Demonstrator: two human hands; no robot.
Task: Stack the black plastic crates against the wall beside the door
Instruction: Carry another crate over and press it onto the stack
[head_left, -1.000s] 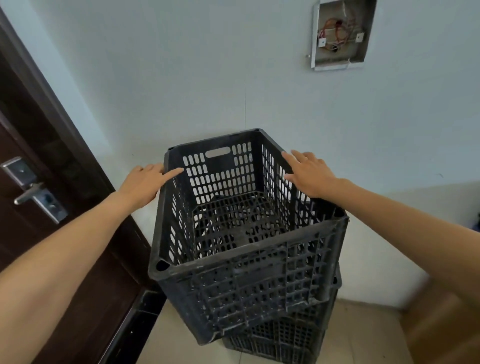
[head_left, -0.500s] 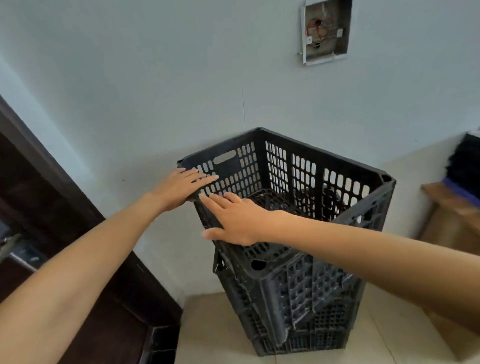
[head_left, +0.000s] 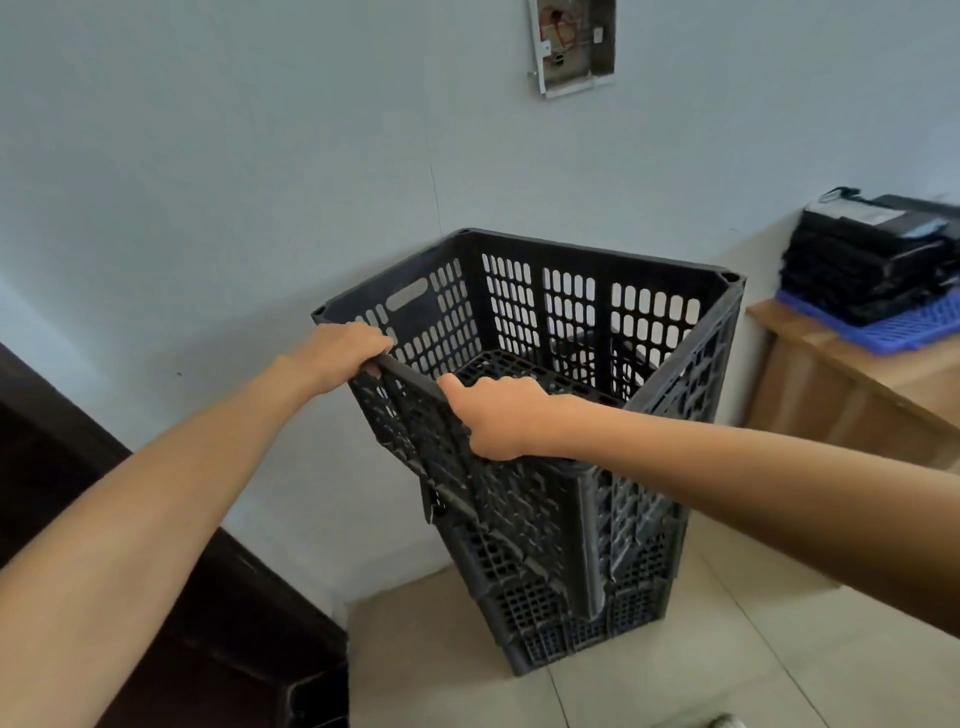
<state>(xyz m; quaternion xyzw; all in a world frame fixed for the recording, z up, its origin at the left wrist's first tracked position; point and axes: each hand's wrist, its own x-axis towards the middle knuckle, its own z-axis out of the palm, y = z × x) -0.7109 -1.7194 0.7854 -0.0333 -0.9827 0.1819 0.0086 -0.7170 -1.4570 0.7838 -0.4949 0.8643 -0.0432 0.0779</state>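
A black perforated plastic crate (head_left: 582, 322) sits on top of another black crate (head_left: 571, 613), the pair standing on the tiled floor against the pale wall. The top crate is turned askew to the one beneath. My left hand (head_left: 345, 353) grips the near-left rim of the top crate close to its corner. My right hand (head_left: 501, 415) grips the same rim further along, fingers curled over the edge. The dark wooden door (head_left: 171, 623) is at the lower left.
A wooden cabinet (head_left: 852, 400) stands to the right, carrying a blue tray (head_left: 893, 327) with a pile of black items (head_left: 872, 260). An open electrical box (head_left: 574, 44) is set in the wall above. Beige floor tiles (head_left: 675, 691) lie in front.
Both hands went from lying flat on the top crate's sides to gripping its near-left rim. My view has swung right, bringing the cabinet into sight.
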